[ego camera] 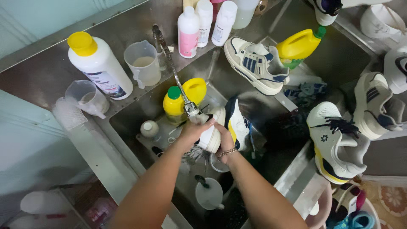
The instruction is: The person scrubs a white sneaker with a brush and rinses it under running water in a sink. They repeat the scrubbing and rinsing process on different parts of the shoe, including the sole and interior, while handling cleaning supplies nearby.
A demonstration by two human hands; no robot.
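Over a steel sink [127,123], my left hand [191,132] and my right hand [224,136] both grip a white sneaker [235,125] with dark and yellow trim. The shoe's toe sits right under the spout of a long metal tap [174,72], and water runs down below my hands. My right wrist wears a bracelet. A yellow bottle with a green cap [176,104] stands in the basin just behind my left hand.
On the counter stand a white bottle with a yellow cap [99,63], measuring jugs [143,63] and several white bottles [188,27]. More sneakers [254,63] lie on the sink divider and at right [335,142]. A yellow detergent bottle [299,44] lies on its side.
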